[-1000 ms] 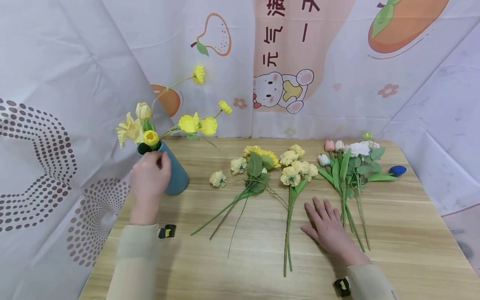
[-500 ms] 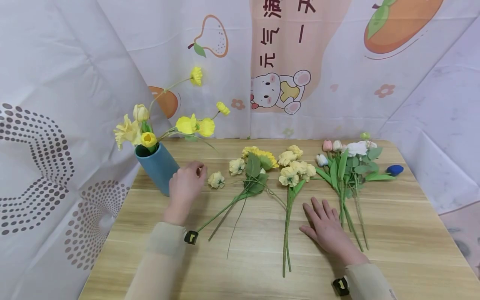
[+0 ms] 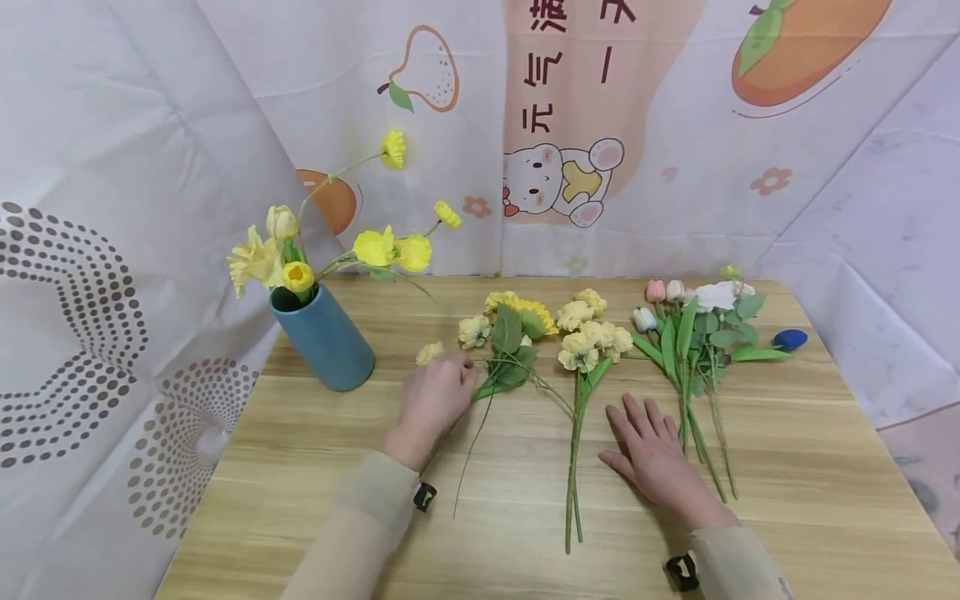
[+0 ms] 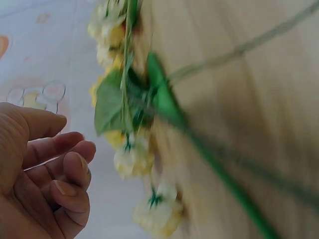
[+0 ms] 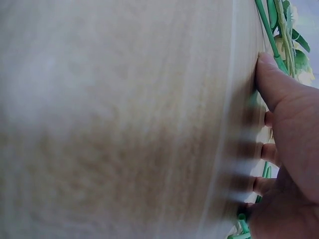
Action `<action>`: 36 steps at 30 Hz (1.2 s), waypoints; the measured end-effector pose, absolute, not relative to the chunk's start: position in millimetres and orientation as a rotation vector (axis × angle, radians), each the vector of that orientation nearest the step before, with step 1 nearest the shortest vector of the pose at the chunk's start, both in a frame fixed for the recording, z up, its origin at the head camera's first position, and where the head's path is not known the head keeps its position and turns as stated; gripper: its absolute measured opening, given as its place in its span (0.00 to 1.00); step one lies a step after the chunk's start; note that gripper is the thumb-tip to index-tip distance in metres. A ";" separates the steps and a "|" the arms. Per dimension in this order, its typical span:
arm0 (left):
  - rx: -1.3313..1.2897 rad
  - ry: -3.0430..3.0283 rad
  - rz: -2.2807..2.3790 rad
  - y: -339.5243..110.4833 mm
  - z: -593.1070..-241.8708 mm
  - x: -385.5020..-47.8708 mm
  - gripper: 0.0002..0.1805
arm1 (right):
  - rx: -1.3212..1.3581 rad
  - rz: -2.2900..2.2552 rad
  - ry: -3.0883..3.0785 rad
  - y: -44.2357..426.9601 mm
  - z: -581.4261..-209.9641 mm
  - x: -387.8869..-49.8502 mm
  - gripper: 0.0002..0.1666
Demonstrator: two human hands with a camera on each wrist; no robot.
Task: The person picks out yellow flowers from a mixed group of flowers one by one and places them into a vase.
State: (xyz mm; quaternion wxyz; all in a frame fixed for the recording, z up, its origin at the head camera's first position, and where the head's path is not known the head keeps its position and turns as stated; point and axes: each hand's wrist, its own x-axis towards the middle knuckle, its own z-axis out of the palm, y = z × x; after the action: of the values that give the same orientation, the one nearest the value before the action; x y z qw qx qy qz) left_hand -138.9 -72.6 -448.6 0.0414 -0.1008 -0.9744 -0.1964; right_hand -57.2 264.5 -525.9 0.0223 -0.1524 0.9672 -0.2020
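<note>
My left hand (image 3: 437, 398) hovers over the stems of the left bunch of artificial flowers. Its fingers (image 4: 70, 194) hang loosely curled, with nothing between them and the thumb in the left wrist view. That bunch has a yellow sunflower (image 3: 536, 317), cream blooms (image 3: 474, 332) and green leaves (image 4: 110, 103). Flat on the table, fingers spread, rests my right hand (image 3: 656, 462). It lies between a bunch of pale yellow flowers (image 3: 597, 337) and the stems of the right-hand bunch. A blue vase (image 3: 324, 342) at the left holds several yellow flowers (image 3: 255, 260).
The wooden table (image 3: 495, 550) meets a printed cloth (image 3: 450, 50) at its back and left. Pink and white tulips (image 3: 656, 291), a white flower (image 3: 714, 297) and a blue tulip (image 3: 790, 340) lie at the right. Yellow poppies (image 3: 393, 248) lean out from the vase.
My left hand has moved from the vase's mouth rightward and down to the left bunch's stems. The vase's flowers and my right hand have stayed in place.
</note>
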 end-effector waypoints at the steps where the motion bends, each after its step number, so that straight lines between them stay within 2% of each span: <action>1: -0.333 -3.004 -0.610 -67.7 -450.3 -136.5 0.10 | -0.472 -0.620 2.997 264.5 -525.9 -57.6 0.41; 13: -0.641 -3.235 -0.567 -2.9 -478.0 -94.6 0.17 | -0.448 -0.587 2.998 265.4 -523.3 -59.7 0.41; 20: -0.654 -3.362 -0.583 23.9 -496.6 -78.1 0.25 | -0.450 -0.586 3.005 264.2 -522.9 -59.0 0.41; 27: -0.717 -3.363 -0.709 33.1 -501.2 -71.8 0.20 | -0.450 -0.596 3.009 264.4 -524.1 -58.7 0.41; 31: -0.650 -3.295 -1.022 30.5 -500.4 -71.8 0.20 | -0.450 -0.586 3.018 263.2 -523.6 -58.0 0.41; 36: -0.560 -3.177 -1.337 19.4 -493.1 -75.5 0.13 | -0.417 -0.568 3.027 259.9 -522.3 -55.9 0.39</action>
State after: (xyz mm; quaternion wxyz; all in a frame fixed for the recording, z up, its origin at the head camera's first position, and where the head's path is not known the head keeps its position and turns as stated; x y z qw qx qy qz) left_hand -75.5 19.4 -493.1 -0.1742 -0.1578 -0.8959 -0.3771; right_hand -55.9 259.9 -522.3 0.0169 -0.1342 0.9738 -0.1826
